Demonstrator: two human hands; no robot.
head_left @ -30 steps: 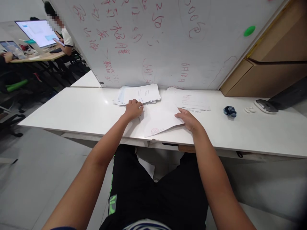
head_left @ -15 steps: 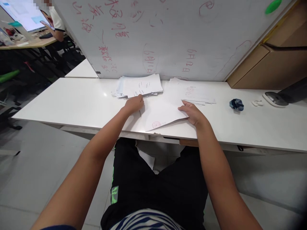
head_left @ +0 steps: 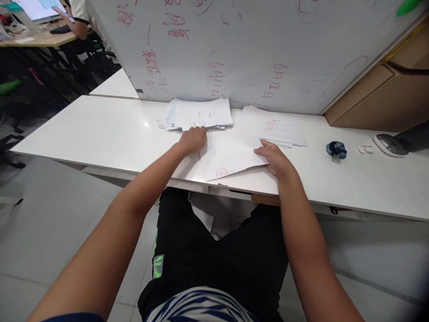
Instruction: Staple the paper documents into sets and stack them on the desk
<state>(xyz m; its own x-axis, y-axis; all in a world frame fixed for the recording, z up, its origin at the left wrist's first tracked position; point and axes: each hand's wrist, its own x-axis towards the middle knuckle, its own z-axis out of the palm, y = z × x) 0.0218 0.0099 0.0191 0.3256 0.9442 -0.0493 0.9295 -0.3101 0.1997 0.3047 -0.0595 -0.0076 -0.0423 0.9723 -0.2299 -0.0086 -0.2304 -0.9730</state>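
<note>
A white sheet of paper point(head_left: 231, 154) with a red round stamp near its lower left corner is held slanted over the desk. My right hand point(head_left: 276, 158) pinches its right edge, thumb on top and fingers beneath. At the sheet's upper left, my left hand point(head_left: 193, 140) is closed on the edge, its fingertips mostly hidden. Just beyond that hand lies an uneven stack of papers point(head_left: 204, 114), the top one bearing a few printed lines. Behind the held sheet, to the right, is another pile of papers point(head_left: 284, 129) with a red stamp on top.
A whiteboard point(head_left: 248, 49) with red writing stands along the back of the white desk point(head_left: 100, 129). To the right are a small dark blue object point(head_left: 336, 150), a small white item point(head_left: 364, 149), a computer mouse point(head_left: 390, 145) and cardboard boxes point(head_left: 375, 98). Another person point(head_left: 80, 22) is at the far left.
The view has shifted slightly, so the whiteboard and boxes appear farther right. Both hands stay at the sheet's edges, and the left hand's fingers look a little more curled.
</note>
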